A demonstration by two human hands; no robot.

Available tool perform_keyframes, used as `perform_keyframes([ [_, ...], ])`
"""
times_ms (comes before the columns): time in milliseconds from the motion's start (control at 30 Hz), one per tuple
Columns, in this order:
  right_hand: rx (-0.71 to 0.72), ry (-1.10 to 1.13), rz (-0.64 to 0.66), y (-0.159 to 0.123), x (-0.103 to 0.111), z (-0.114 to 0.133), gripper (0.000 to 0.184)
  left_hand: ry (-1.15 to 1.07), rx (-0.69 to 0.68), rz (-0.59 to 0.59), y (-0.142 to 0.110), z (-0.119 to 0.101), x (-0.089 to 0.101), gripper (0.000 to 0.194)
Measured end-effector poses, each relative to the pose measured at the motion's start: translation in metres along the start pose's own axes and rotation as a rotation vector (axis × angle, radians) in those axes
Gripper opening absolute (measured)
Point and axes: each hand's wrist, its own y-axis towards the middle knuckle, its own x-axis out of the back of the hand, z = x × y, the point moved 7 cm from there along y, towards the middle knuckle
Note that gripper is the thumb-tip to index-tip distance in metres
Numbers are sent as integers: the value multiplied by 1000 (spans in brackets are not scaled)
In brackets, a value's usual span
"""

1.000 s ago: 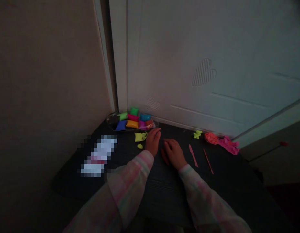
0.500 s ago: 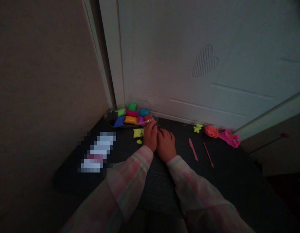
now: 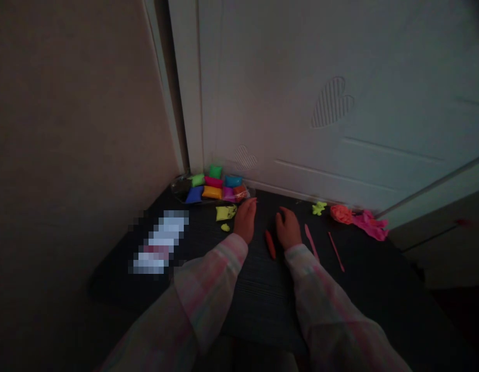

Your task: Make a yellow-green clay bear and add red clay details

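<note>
On the dark table, between my two hands, lies a smooth red-orange roll of what looks like modelling clay (image 3: 270, 244), tapered at its ends. My left hand (image 3: 245, 221) is on the left of the roll, apart from it, with fingers stretched forward and nothing seen in it. Close by the roll's right side is my right hand (image 3: 289, 228), its fingers loosely bent and apart, holding nothing that shows. Beside my left hand are an opened yellow clay packet (image 3: 225, 213) and a small yellow clay lump (image 3: 225, 227).
Several coloured clay packets (image 3: 212, 192) sit in clear plastic at the back left. To the right are a pink modelling knife (image 3: 310, 241), a thin pink tool (image 3: 336, 251), a yellow clay figure (image 3: 319, 208), a coral clay rose (image 3: 341, 214) and crumpled pink material (image 3: 370, 224). A white door (image 3: 262, 93) borders the table's back.
My hands, together half a second ago, have moved apart, the right one going right. The red-orange clay roll, hidden before, now shows between them. The view has shifted slightly.
</note>
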Motion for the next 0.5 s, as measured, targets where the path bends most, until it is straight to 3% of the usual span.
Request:
perform_keyframes([
  [67,2,1,-8,-1,1,1,40,-16,21,-4,0,1,0,38],
  [233,132,-39,80,-17,-9,35,42,-28,49,-3,1,3,0,38],
  [433,6,-285,217,-11,-9,6,52,-27,61,-8,0,3,1,38],
  [500,41,-293,254,-15,-11,10,56,-34,65,-5,1,2,0,36],
])
